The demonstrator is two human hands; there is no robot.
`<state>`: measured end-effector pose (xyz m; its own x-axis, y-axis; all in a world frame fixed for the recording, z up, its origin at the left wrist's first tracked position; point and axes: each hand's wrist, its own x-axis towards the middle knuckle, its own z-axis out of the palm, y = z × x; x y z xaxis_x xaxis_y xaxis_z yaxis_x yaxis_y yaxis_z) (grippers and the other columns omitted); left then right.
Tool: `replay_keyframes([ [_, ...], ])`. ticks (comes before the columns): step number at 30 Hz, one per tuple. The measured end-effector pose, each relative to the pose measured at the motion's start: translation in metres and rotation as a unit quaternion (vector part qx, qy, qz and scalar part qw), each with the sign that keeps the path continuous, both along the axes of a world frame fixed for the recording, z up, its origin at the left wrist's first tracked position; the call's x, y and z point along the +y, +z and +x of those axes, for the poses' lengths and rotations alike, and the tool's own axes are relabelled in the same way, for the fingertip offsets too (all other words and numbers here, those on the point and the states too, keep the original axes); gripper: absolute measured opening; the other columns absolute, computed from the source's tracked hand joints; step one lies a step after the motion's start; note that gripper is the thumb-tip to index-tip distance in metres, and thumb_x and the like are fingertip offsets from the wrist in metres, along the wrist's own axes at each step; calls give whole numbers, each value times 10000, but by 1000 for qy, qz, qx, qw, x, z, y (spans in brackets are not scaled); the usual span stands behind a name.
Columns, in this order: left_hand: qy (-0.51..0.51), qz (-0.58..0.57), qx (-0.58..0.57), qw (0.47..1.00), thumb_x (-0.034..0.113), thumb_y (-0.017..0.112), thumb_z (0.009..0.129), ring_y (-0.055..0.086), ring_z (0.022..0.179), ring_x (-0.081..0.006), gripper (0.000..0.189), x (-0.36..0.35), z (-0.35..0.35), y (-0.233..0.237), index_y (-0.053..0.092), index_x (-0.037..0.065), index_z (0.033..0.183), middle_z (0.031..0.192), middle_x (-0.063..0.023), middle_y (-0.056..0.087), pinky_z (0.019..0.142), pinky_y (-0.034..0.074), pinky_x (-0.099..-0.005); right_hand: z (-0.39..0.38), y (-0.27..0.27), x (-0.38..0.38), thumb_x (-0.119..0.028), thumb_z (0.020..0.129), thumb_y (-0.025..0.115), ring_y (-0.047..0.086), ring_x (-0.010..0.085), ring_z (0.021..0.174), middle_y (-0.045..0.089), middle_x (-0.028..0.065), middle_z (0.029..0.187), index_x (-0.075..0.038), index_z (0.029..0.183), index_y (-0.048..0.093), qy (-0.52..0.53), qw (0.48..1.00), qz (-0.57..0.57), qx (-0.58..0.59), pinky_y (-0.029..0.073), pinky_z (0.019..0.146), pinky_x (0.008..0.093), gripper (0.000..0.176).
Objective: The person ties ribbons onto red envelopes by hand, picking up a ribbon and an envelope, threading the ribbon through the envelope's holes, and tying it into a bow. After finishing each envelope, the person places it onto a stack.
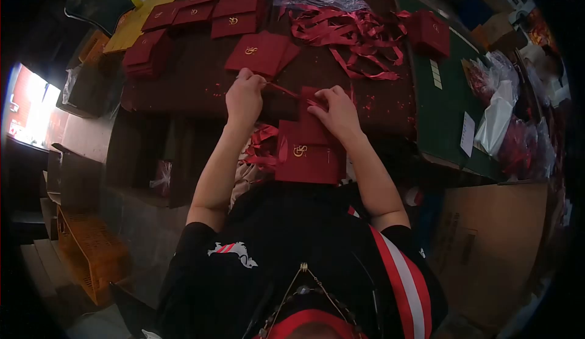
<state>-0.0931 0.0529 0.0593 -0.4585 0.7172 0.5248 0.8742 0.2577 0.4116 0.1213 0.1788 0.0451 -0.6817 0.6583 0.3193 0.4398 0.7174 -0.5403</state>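
Note:
My left hand (244, 98) is closed and pinches one end of a narrow red ribbon (283, 89), which stretches toward my right hand. My right hand (336, 112) has its thumb and fingers pressed together at the raised flap of a dark red pouch (308, 165) with a gold logo. The pouch stands open at the table's front edge, close to my body. Where the ribbon meets the flap is partly hidden by my right fingers. More red ribbons (262, 144) hang beside the pouch, below my left hand.
Flat red pouches (259, 52) and several stacks (234, 19) lie on the dark table (201, 98). A heap of red ribbons (344, 31) sits behind. To the right are a green board (429, 116), plastic bags (496, 113) and a large carton (490, 247). An orange crate (91, 253) stands left.

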Motion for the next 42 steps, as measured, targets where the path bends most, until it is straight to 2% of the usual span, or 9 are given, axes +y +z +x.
replay_keyframes([
  [5,133,113,-1,985,133,672,939,633,941,-329,158,-14,19,-11,711,94,1087,992,-98,607,797,514,-426,0,8,-6,-301,806,827,599,348,1099,597,132,1128,-56,1132,682,-2,999,-34,-25,507,951,450,433],
  [9,-118,81,-62,988,218,785,841,572,1007,-352,312,-22,69,5,703,105,1119,1082,-127,594,869,495,-436,17,27,-4,-288,831,811,608,328,1067,637,105,1102,-83,1113,695,54,993,-3,107,503,919,427,367],
  [12,-148,-36,-24,988,483,831,773,481,1155,-365,550,-24,95,-5,731,126,1178,1164,-131,571,965,478,-475,46,56,12,-265,877,775,665,308,837,670,82,911,-94,998,708,-80,981,14,177,532,751,412,219],
  [21,-140,-100,18,985,613,839,687,449,1194,-374,707,-15,87,5,730,161,1220,1203,-150,558,1012,450,-495,75,41,51,-557,910,670,698,335,895,721,118,971,-68,872,728,-259,951,-30,-166,539,756,472,493],
  [26,-111,-108,55,986,609,841,683,474,1150,-352,730,-3,68,-6,710,164,1246,1186,-143,569,967,472,-459,61,19,63,-401,870,752,695,324,914,723,92,975,-77,887,726,-205,970,52,-121,537,764,470,326],
  [30,-41,-47,44,997,562,862,669,541,1059,-339,796,1,72,-15,652,67,1256,1124,-140,618,921,488,-431,44,34,42,-166,860,770,692,297,822,725,84,924,-55,927,703,-95,975,95,179,538,713,382,146],
  [32,-27,-46,24,998,503,870,655,546,1026,-324,796,-1,75,-22,628,23,1242,1078,-139,620,903,477,-420,33,45,19,-110,839,786,689,285,781,719,99,896,-44,935,707,-39,963,-58,259,537,698,351,140],
  [36,-16,-31,10,999,465,858,719,555,1058,-333,685,-2,82,-21,655,59,1233,1132,-140,622,896,492,-429,12,41,-6,-63,848,746,665,283,874,693,81,938,-70,1007,710,61,972,94,209,539,747,382,163],
  [42,-26,1,13,1000,274,869,720,563,1051,-336,610,-3,85,-20,660,65,1254,1133,-121,622,900,491,-430,-5,8,-16,-107,860,726,655,300,910,677,69,970,-87,1020,713,51,987,79,127,541,764,422,162],
])
